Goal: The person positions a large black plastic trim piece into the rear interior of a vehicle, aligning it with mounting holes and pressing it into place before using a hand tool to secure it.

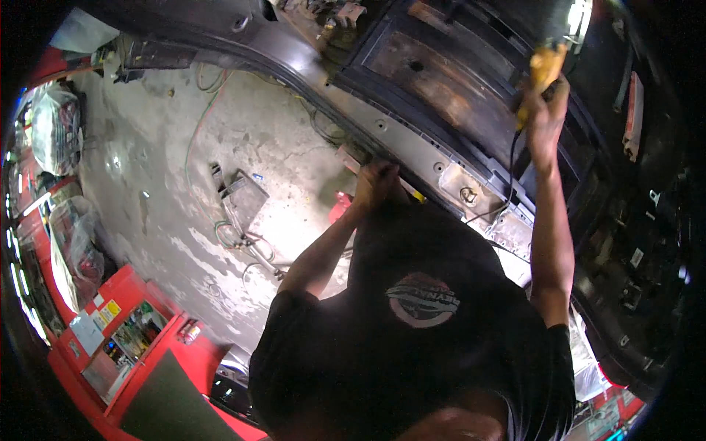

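Observation:
My right hand, raised at the upper right, is wrapped round the yellow handle of a corded work light. The light's bright end points away from me, and its black cord hangs down past my wrist. My left hand is closed at the edge of the car's body sill, close to my shirt. What its fingers grip is mostly hidden. Beside it show a flat brownish piece, a red object and a small yellow bit.
A dark, rust-stained panel lies inside the car body. Hoses and a black flat-topped stand are on the concrete floor. A red tool cart stands at lower left, near plastic-wrapped parts.

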`<state>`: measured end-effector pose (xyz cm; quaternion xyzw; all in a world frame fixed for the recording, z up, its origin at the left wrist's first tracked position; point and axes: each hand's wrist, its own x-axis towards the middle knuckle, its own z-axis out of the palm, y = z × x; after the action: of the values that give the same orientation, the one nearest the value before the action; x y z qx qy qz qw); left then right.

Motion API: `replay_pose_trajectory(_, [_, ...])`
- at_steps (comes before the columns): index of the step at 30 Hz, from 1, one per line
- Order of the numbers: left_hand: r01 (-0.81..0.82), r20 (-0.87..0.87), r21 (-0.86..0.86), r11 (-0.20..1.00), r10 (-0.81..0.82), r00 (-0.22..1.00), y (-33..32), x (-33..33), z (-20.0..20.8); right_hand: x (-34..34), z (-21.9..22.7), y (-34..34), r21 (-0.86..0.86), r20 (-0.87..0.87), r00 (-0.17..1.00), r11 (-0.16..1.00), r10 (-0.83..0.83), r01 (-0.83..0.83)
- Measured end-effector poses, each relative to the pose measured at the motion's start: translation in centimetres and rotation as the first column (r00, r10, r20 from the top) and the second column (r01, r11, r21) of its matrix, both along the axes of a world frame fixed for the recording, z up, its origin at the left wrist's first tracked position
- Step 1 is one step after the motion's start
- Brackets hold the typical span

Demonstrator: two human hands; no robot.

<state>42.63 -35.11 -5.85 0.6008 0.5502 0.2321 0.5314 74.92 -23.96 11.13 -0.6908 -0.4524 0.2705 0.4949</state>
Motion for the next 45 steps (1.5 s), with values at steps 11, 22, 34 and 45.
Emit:
replay_pose_trajectory(11, [-0.236, -0.025, -0.023, 0.972, 0.235, 0.972, 2.5, -0.5, -0.7, -11.2, 2.1, -2.6, -0.356, 0.111, 0.829, 0.800, 0.549, -0.482])
replay_pose_trajectory(22, [-0.244, -0.193, 0.374, 0.895, 0.332, 0.923, 13.4, -7.4, -1.4, -13.6, 3.7, -0.2, -0.252, 0.618, 0.573, 0.826, 0.538, -0.504])
replay_pose_trajectory(34, [-0.177, -0.389, 0.420, 0.890, 0.352, 0.851, 14.1, -5.3, -1.2, -12.3, 5.5, -1.1, -0.204, 0.685, 0.572, 0.873, 0.450, -0.443])
replay_pose_trajectory(45, [-0.294, -0.250, 0.371, 0.881, 0.400, 0.882, 12.6, -5.9, -3.0, -11.6, 4.2, -4.1, -0.296, 0.723, 0.546, 0.904, 0.424, -0.310])
